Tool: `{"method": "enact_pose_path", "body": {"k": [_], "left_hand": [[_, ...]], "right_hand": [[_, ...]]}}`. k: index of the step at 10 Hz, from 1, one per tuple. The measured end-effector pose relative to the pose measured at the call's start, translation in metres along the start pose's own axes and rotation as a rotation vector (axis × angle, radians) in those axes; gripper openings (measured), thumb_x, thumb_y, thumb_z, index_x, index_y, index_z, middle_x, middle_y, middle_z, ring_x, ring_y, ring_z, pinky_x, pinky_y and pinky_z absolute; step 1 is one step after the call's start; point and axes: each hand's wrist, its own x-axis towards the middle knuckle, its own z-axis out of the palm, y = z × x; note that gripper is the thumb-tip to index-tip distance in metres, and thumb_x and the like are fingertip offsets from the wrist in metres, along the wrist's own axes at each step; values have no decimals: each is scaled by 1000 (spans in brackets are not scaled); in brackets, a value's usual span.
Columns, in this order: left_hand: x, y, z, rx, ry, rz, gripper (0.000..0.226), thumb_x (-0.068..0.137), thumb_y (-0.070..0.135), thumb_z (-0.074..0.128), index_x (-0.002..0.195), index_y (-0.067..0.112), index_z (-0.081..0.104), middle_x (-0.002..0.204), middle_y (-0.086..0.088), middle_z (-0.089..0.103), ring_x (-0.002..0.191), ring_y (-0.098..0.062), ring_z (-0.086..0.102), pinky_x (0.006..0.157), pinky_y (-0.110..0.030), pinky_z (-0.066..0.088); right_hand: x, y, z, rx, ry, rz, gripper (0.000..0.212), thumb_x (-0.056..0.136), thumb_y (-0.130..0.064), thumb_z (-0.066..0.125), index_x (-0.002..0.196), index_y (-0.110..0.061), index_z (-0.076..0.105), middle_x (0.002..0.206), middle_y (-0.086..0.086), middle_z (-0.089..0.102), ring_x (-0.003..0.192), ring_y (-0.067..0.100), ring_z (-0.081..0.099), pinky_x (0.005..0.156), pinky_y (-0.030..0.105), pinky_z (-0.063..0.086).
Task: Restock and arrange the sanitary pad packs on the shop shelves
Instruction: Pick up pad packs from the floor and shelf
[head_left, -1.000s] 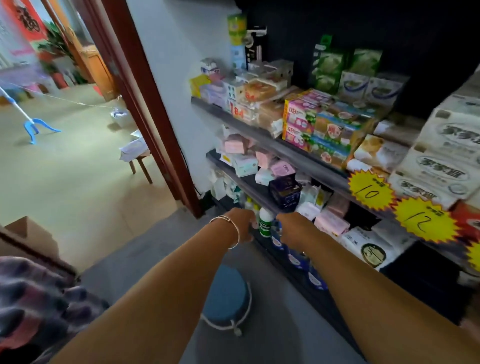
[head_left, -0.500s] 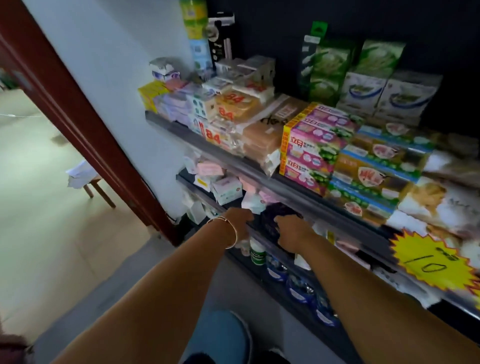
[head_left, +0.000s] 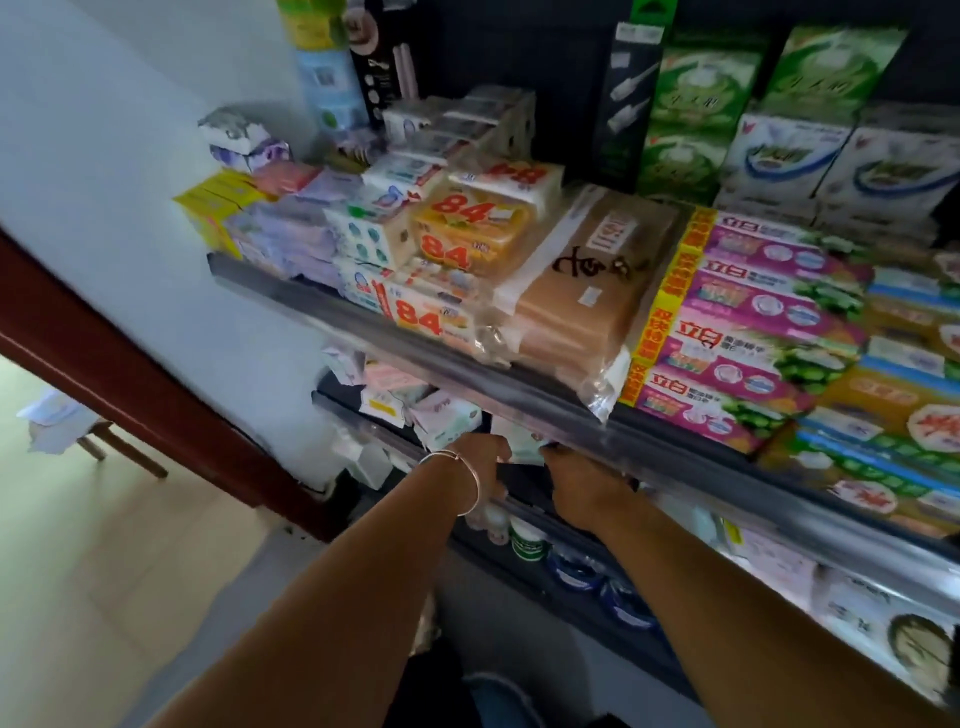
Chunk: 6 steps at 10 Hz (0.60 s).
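Note:
Both my arms reach under the upper shelf rail (head_left: 467, 364) onto the middle shelf. A pale green pad pack (head_left: 525, 451) lies between my hands. My left hand (head_left: 485, 462), a thin bangle on its wrist, grips the pack's left edge. My right hand (head_left: 582, 486) grips its right edge, with its fingertips partly hidden by the rail. More pad packs lie to the left on the same shelf, among them a pink pack (head_left: 389, 376) and a white and green pack (head_left: 449, 415).
The upper shelf carries "84" soap packs (head_left: 457, 228), a brown wrapped pack (head_left: 582, 291) and pink boxes (head_left: 753, 322). Bottles (head_left: 524, 540) stand on the shelf below my hands. A dark red door frame (head_left: 130, 374) and a stool (head_left: 119, 452) are at the left.
My view has moved closer to the shelves and risen. Both hands have gone deeper under the upper shelf, from the dark box to the pale green pack.

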Motion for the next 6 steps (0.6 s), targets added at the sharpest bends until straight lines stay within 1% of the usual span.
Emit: {"method": "enact_pose_path", "body": {"k": [1, 2, 3, 4, 5, 6], "left_hand": [[30, -22, -17, 49, -50, 87, 60, 85, 20, 67, 138, 12, 42, 141, -11, 44, 127, -27, 46, 105, -30, 37], [58, -39, -31, 122, -88, 164, 53, 88, 23, 63, 136, 11, 44, 139, -12, 47, 124, -28, 47, 100, -27, 38], [80, -45, -34, 190, -186, 193, 49, 91, 27, 58, 135, 9, 44, 135, -16, 50, 119, -30, 50, 97, -29, 39], [90, -36, -36, 280, -234, 232, 50, 97, 32, 45, 138, 5, 39, 137, -17, 47, 121, -30, 49, 98, -31, 38], [92, -37, -26, 258, -211, 264, 48, 99, 30, 43, 140, 6, 36, 138, -16, 46, 121, -31, 48, 100, -32, 37], [88, -44, -17, 217, -186, 325, 48, 93, 25, 54, 139, 18, 40, 138, -10, 46, 119, -27, 50, 102, -33, 39]], "right_hand": [[22, -15, -5, 75, -98, 113, 52, 102, -9, 32, 150, -10, 13, 155, 11, 21, 140, 26, 26, 111, 29, 20], [44, -26, -7, 126, -123, 184, 45, 103, -11, 31, 147, -10, 23, 149, 10, 33, 134, 25, 35, 107, 28, 27], [52, -28, -4, 20, -124, 178, 39, 103, -10, 31, 140, -1, 35, 142, 15, 41, 129, 28, 41, 96, 16, 37], [55, -29, 6, 127, -87, 363, 39, 102, -19, 30, 136, -5, 43, 139, 14, 46, 129, 29, 42, 97, 22, 36], [55, -35, 5, 299, -60, 482, 37, 102, -16, 31, 136, -4, 42, 139, 13, 45, 128, 27, 42, 100, 25, 32], [52, -35, 2, 322, -95, 518, 25, 101, -12, 35, 121, -7, 49, 122, 9, 52, 112, 23, 51, 94, 28, 38]]}}
